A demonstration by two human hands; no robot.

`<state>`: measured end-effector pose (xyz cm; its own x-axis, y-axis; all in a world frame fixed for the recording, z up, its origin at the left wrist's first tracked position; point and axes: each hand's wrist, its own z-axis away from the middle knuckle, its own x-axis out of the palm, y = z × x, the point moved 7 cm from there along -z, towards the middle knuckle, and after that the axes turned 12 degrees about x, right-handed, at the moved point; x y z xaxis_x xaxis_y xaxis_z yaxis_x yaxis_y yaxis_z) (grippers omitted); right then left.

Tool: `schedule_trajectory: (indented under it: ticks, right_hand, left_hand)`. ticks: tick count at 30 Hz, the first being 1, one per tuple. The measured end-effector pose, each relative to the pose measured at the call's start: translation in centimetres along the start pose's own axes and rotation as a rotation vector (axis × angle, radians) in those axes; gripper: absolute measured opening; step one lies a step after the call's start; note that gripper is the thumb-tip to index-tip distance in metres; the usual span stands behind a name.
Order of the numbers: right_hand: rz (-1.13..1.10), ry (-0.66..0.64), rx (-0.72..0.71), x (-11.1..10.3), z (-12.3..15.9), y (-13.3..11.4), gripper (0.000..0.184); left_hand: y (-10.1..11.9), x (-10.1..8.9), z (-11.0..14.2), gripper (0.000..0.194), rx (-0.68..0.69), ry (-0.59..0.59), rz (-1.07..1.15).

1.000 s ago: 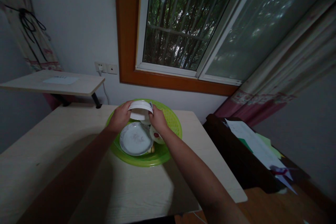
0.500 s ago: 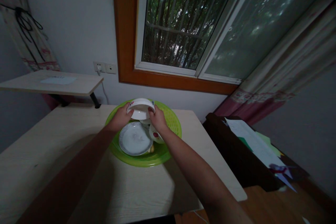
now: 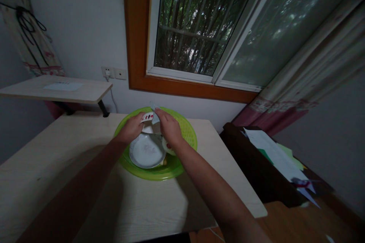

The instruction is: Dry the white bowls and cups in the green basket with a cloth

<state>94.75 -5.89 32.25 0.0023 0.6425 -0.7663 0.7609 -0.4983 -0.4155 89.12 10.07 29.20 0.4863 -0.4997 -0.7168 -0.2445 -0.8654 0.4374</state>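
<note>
A white bowl [image 3: 148, 127] with small red figures on its outside is held tilted over a green basin [image 3: 186, 129]. My left hand [image 3: 131, 127] grips its left side, thumb on the rim. At the opposite side my right hand [image 3: 171, 126] is closed on a pale blue cloth [image 3: 155, 117], which lies against the bowl's rim; its fingertips are partly hidden. Inside the basin, nearer me, sits a white plate [image 3: 146, 152] with a faint grey pattern. Partly covered by my right hand is another bowl [image 3: 167, 146] with a red mark. Something yellowish [image 3: 163, 161] shows beside the plate.
The basin stands on a pale wooden table [image 3: 148, 205] against the wall below a window [image 3: 194, 30]. A raised shelf [image 3: 85, 97] with a paper on it is at the left. To the right, papers [image 3: 276, 155] lie on a dark piece of furniture.
The bowl has turned, so its red figures now show. A pale blue cloth has come into view at my right hand, which has shifted slightly up and left over the rim.
</note>
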Motion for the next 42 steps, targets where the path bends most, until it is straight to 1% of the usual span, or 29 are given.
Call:
schedule_trajectory:
  ticks: [5, 8, 11, 12, 14, 17, 18, 20, 22, 26, 29, 31, 34, 37, 39, 40, 42]
  right_hand:
    - [-0.046, 0.004, 0.203, 0.3, -0.5, 1.8, 0.051]
    - [-0.09, 0.006, 0.314, 0.9, -0.7, 3.1, 0.042]
    - [-0.149, -0.004, 0.41, 1.8, -0.8, 4.3, 0.03]
    - [-0.168, -0.006, 0.433, 1.9, -0.9, 4.7, 0.028]
    - [-0.207, 0.001, 0.464, 2.1, -0.9, 5.2, 0.026]
    - [-0.227, 0.013, 0.481, 2.1, -0.9, 5.6, 0.026]
    - [-0.21, 0.012, 0.477, 2.0, -0.9, 5.6, 0.026]
    - [-0.152, 0.008, 0.442, 1.8, -0.8, 5.2, 0.027]
    - [-0.086, 0.012, 0.363, 1.4, -0.6, 4.4, 0.033]
    - [0.1, -0.008, 0.159, 0.6, -0.4, 2.1, 0.052]
    - [0.225, -0.037, 0.009, 0.7, -0.1, 0.5, 0.054]
    - [0.246, -0.036, -0.025, 0.8, 0.1, 0.1, 0.055]
    - [0.172, -0.011, 0.034, 0.8, -0.1, 0.5, 0.056]
    - [-0.001, 0.049, 0.17, 0.8, -0.4, 2.0, 0.047]
    - [-0.111, 0.095, 0.262, 1.0, -0.7, 3.2, 0.036]
    - [-0.153, 0.116, 0.303, 1.1, -0.8, 3.9, 0.031]
    - [-0.2, 0.144, 0.376, 1.3, -1.0, 5.0, 0.023]
  left_hand:
    - [0.6, -1.1, 0.0, 0.053, 0.029, 0.069, -0.047]
    - [0.9, -1.8, 0.1, 0.048, 0.048, 0.145, -0.063]
    - [1.0, -2.3, 0.0, 0.04, 0.026, 0.207, -0.053]
    - [0.9, -2.3, -0.1, 0.039, 0.007, 0.208, -0.042]
    - [0.5, -1.7, -0.2, 0.039, -0.041, 0.162, -0.021]
    - [-0.4, -0.3, -0.3, 0.04, -0.11, 0.041, 0.001]
    - [-0.6, 0.0, -0.3, 0.04, -0.122, 0.02, 0.007]
    - [-0.9, 0.2, -0.2, 0.04, -0.124, 0.015, 0.016]
    - [-0.8, 0.1, -0.2, 0.041, -0.101, 0.018, 0.005]
    - [0.5, -0.5, -0.1, 0.046, -0.051, -0.035, -0.088]
    - [1.3, -0.8, 0.0, 0.046, -0.059, -0.073, -0.166]
    - [1.6, -0.9, 0.1, 0.046, -0.061, -0.09, -0.2]
    - [1.5, -1.0, 0.0, 0.045, -0.061, -0.058, -0.191]
    - [1.0, -1.7, -0.1, 0.032, -0.08, 0.08, -0.129]
    - [0.8, -2.0, -0.2, 0.031, -0.099, 0.167, -0.069]
    - [0.6, -1.9, -0.2, 0.033, -0.111, 0.184, -0.038]
    - [0.3, -1.4, -0.2, 0.037, -0.137, 0.152, 0.004]
